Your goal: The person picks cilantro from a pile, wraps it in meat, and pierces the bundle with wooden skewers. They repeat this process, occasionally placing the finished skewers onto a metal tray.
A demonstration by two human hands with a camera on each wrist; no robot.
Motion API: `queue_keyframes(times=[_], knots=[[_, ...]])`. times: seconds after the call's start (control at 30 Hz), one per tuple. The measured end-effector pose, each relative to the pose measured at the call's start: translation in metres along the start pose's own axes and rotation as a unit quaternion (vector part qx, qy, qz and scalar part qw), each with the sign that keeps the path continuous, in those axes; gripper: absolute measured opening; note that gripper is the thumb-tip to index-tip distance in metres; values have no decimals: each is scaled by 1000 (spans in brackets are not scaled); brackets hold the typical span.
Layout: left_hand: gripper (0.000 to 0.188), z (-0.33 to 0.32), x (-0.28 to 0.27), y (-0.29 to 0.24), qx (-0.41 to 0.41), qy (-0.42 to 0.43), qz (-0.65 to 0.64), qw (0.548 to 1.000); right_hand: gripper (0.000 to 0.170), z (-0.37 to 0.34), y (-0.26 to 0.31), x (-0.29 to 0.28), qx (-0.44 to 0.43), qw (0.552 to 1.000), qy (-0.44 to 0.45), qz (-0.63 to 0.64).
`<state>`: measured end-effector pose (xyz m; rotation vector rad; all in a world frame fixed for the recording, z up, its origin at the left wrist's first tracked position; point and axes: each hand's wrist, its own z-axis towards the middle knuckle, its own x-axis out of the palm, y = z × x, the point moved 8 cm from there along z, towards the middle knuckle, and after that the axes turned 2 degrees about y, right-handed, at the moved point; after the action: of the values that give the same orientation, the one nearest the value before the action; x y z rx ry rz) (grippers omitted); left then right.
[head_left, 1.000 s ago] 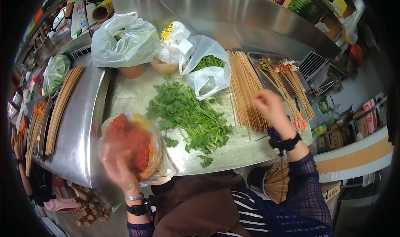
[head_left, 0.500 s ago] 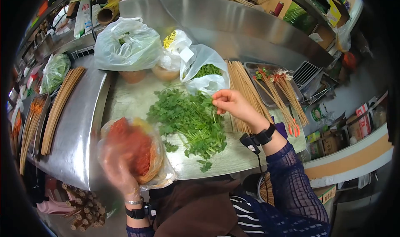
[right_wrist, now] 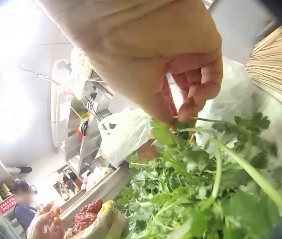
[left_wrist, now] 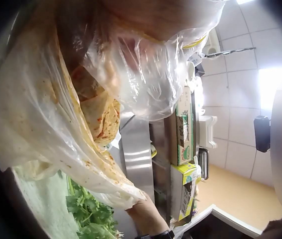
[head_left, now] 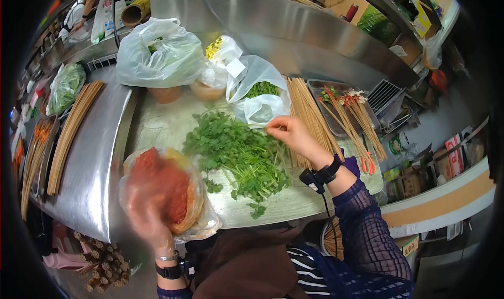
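My right hand (head_left: 295, 136) is at the right edge of a heap of coriander (head_left: 236, 147). In the right wrist view its thumb and fingertips pinch a thin coriander stem, and leafy sprigs (right_wrist: 195, 174) lie just below. My left hand (head_left: 147, 215), in a clear plastic glove, is blurred beside red minced meat (head_left: 176, 194) in an opened plastic bag (head_left: 210, 220). The right wrist view shows that hand (right_wrist: 47, 223) with relaxed fingers next to the meat (right_wrist: 87, 217). Clear plastic (left_wrist: 148, 79) covers much of the left wrist view and hides the fingers.
Bagged greens (head_left: 157, 57) and another open bag (head_left: 260, 102) stand behind the coriander. Bare skewers (head_left: 310, 120) lie right of it, near a tray (head_left: 375, 121) with loaded skewers and orange-handled scissors (head_left: 371, 165). More skewers (head_left: 73, 136) lie at the left.
My right hand has moved left from over the bare skewers to the coriander, and its fingertips now pinch at the heap's edge. My left hand remains beside the meat, blurred throughout.
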<state>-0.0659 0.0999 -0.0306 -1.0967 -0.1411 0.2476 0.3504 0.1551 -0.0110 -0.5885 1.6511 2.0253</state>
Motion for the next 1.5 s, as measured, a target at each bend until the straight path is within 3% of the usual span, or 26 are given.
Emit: queue_keyframes(times=[0.07, 0.17, 0.33, 0.43, 0.63, 0.77, 0.87, 0.93, 1.0, 1.1, 1.17, 1.23, 1.3, 1.4, 1.5], knots=[[36, -1, 2, 1, -32, -7, -28, 999, 19, 1, 14, -12, 94, 986, -2, 140], [37, -1, 2, 0, -30, -8, -15, 999, 20, 4, 40, -27, 86, 955, -4, 283], [37, -1, 1, 0, -27, -1, -31, 999, 22, 2, 10, -4, 163, 952, 63, 252], [37, -2, 1, -1, -29, 1, -21, 999, 22, -5, 11, 3, 202, 927, 74, 306], [37, -2, 0, 3, -6, 6, 23, 1000, 21, -14, 24, -11, 164, 941, 53, 290], [36, 1, -5, 1, 39, 13, 108, 993, 15, -29, 39, -13, 155, 944, 119, 267], [36, 1, -3, -1, 47, 15, 103, 993, 14, -30, 46, -22, 87, 974, 144, 148], [36, 1, -2, 1, 35, 13, 84, 996, 12, -24, 69, -30, -47, 990, 128, 30], [35, 1, 0, 0, 17, 14, 52, 998, 12, -25, 103, -30, -138, 983, 91, -77], [36, 0, 2, 0, -12, 15, 11, 1000, 16, -21, 113, 8, -245, 953, 119, -132], [36, 0, 0, 4, -18, 13, 25, 999, 16, -18, 104, 25, -263, 949, 67, -161], [36, 3, -2, 2, 32, 18, 78, 996, 16, -16, 95, 20, -200, 968, 25, -148], [36, 1, -2, 1, 55, 17, 106, 993, 17, -15, 75, 6, -55, 995, 2, -85], [36, 1, 0, 1, 44, 18, 93, 995, 12, -19, 38, 15, -21, 998, 3, -53], [36, 0, 3, 0, 16, 9, 56, 998, 20, -21, 39, 41, 12, 997, 49, -62]])
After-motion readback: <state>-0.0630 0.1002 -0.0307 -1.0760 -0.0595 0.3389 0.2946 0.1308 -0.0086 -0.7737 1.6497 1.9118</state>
